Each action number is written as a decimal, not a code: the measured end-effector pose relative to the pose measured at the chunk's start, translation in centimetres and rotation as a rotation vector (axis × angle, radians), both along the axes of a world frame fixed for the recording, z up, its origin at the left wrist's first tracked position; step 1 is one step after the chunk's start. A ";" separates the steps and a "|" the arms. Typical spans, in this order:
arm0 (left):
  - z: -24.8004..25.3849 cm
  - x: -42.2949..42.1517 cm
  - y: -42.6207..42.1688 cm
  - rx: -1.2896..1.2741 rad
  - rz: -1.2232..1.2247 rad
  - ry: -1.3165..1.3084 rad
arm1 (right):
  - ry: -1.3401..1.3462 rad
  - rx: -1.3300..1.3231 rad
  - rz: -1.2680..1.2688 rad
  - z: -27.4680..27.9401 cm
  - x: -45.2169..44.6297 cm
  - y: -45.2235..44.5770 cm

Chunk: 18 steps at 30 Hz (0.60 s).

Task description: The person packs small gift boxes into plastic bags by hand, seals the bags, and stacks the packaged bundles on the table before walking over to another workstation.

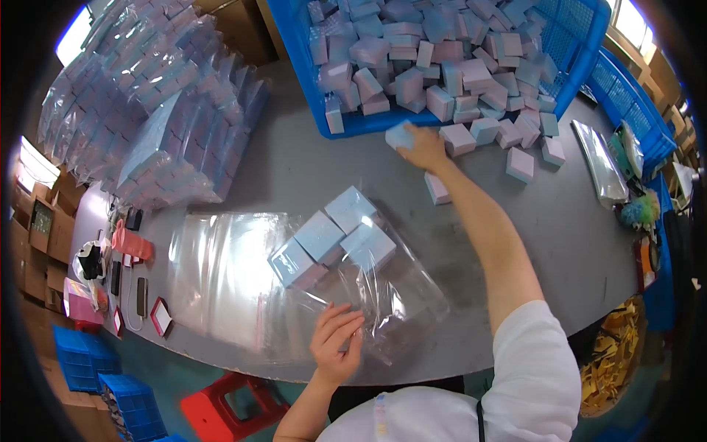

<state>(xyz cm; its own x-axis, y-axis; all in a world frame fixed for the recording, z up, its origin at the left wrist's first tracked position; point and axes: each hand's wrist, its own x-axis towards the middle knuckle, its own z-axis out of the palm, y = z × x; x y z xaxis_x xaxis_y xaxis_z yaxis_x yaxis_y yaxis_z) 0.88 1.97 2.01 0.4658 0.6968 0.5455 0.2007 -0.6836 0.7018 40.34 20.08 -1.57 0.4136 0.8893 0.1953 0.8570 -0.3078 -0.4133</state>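
Observation:
My right hand (427, 149) is stretched far forward, its fingers closed on a small pale blue box (399, 136) at the front edge of a blue crate (346, 133). My left hand (338, 342) rests near the table's front edge, beside a clear plastic bag (398, 309), fingers slightly curled and apart, with nothing held. Several pale boxes (319, 236) stand together on the clear plastic, just beyond my left hand. A spread of flat clear bags (221, 280) lies to their left. Loose pinkish boxes (520, 163) lie before the crate, which is heaped with more.
Wrapped packs (155, 125) are piled high at the back left. On the grey table's (280, 147) left edge are a phone (142, 296) and small items. A silvery roll of film (600, 162) lies at the right. Below are a red stool (228, 412) and blue crates (85, 357).

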 end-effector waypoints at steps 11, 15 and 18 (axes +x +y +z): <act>-0.4 0.0 -1.0 0.010 -0.080 -0.026 | 0.138 0.147 0.428 0.4 2.7 -16.2; -0.5 0.1 -1.1 0.022 -0.011 -0.045 | 1.167 0.284 0.342 4.2 -3.9 -22.9; -0.1 0.0 -1.3 0.029 -0.016 -0.045 | 0.979 0.054 0.826 5.6 -10.7 -28.2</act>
<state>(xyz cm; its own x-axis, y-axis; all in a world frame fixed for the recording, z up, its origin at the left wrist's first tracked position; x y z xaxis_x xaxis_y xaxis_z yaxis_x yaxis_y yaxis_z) 0.89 0.67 1.94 0.4511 0.6731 0.5860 0.1584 -0.7066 0.6896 29.61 -8.11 4.01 -0.2639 0.9499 0.1676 0.1178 0.2042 -0.9718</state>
